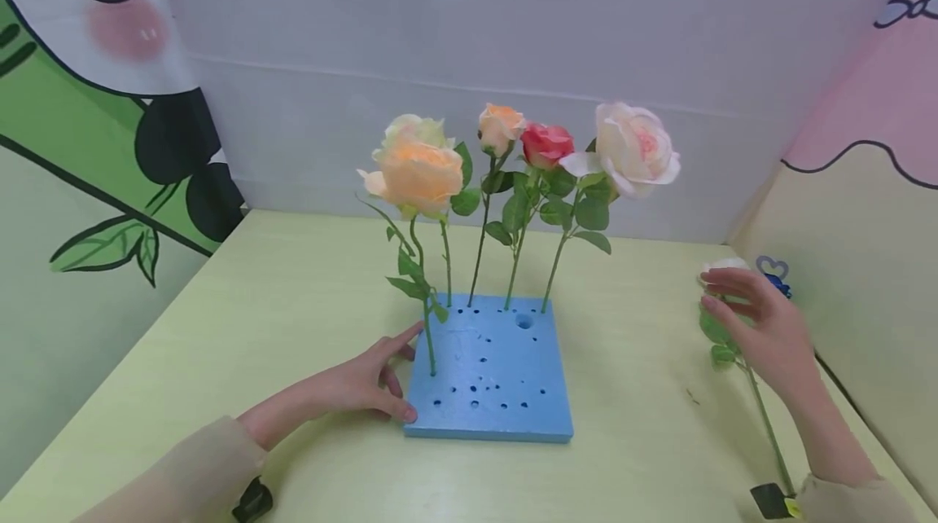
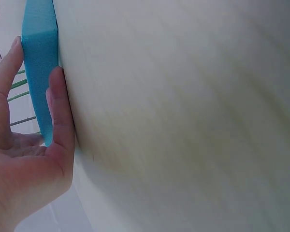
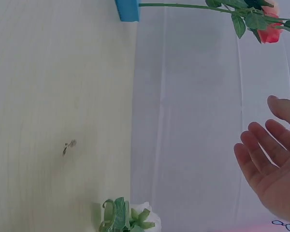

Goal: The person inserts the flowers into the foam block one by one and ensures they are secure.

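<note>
A blue foam block (image 1: 487, 360) with several small holes stands on the table. My left hand (image 1: 359, 384) rests at its left side, thumb at the near corner and forefinger along the edge; the left wrist view shows straight fingers (image 2: 60, 108) against the block's side. Artificial roses stand upright in the block: an orange rose (image 1: 421, 177), a small peach rose (image 1: 501, 128), a red rose (image 1: 545, 146) and a pale pink rose (image 1: 637, 147) among them. At the right, my empty right hand (image 1: 765, 327), fingers loosely bent, hovers over a white rose (image 1: 725, 264), partly hiding it.
The white rose's green stem (image 1: 765, 417) lies along the table's right side. Beside its bloom is a small blue heart-topped item (image 1: 774, 270). A small dark scrap (image 1: 692, 397) lies between the block and that stem. A pale cloth backdrop (image 1: 469, 34) closes off the table's far side.
</note>
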Demonstrator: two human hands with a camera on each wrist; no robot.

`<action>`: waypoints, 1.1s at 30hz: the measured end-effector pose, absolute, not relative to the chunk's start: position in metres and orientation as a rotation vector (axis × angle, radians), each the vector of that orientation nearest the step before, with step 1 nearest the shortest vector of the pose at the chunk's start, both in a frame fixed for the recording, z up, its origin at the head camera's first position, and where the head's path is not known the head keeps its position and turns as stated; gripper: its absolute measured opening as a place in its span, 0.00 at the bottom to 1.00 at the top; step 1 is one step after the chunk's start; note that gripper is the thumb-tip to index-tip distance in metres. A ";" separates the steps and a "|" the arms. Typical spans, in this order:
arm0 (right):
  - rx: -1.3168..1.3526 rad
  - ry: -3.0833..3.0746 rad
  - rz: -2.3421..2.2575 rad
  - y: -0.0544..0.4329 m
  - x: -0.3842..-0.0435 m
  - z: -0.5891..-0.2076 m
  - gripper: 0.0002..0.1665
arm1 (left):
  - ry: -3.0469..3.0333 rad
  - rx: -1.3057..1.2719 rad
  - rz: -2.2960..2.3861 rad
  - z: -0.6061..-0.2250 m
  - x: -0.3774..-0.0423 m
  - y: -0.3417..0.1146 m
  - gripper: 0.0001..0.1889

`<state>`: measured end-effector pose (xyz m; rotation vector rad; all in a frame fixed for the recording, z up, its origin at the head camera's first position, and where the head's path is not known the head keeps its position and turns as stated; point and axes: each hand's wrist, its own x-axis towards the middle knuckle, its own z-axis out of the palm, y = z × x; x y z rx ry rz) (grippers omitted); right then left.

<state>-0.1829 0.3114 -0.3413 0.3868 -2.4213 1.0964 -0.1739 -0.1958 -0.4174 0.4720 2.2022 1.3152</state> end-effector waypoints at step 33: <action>0.242 -2.651 0.888 0.394 -0.179 -0.381 0.45 | 2.212 0.469 1.305 -0.420 -0.175 -0.196 0.64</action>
